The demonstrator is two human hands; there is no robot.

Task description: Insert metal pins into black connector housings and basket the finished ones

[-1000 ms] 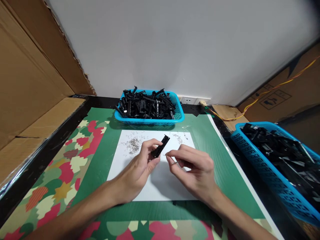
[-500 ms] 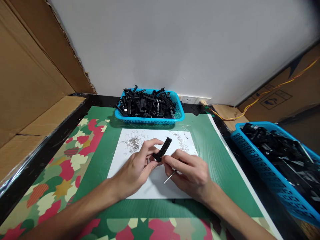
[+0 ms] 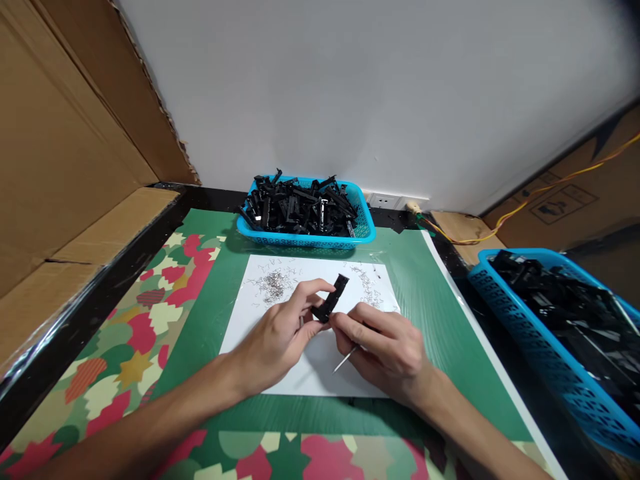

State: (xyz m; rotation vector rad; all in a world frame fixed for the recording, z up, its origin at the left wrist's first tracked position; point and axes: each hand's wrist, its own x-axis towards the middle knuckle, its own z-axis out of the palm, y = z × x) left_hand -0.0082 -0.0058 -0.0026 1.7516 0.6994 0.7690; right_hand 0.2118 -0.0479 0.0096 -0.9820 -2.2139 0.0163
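Observation:
My left hand point(image 3: 285, 333) is closed on a narrow black plastic part point(image 3: 335, 298), with the index finger and thumb along its left side. The part is tilted, its upper end leaning right. My right hand point(image 3: 383, 347) has its thumb and index finger pinched at the part's lower end; anything tiny between those fingertips is too small to make out. In the same hand lies a thin tool with a pointed metal shaft point(image 3: 345, 360), which points down and left. Beneath both hands is a white sheet point(image 3: 310, 380) bearing a pile of small metal springs or clips point(image 3: 274, 285).
More small metal pieces point(image 3: 367, 283) are scattered at the sheet's upper right. A blue basket point(image 3: 305, 239) of black plastic parts stands behind it. Another blue basket point(image 3: 550, 373) with black parts is at the right. Cardboard point(image 3: 65, 133) borders the left; a wall socket point(image 3: 384, 200) is behind.
The whole view has shifted slightly, so things appear a little further right. Both hands keep their hold; the black part has turned slightly between the fingers.

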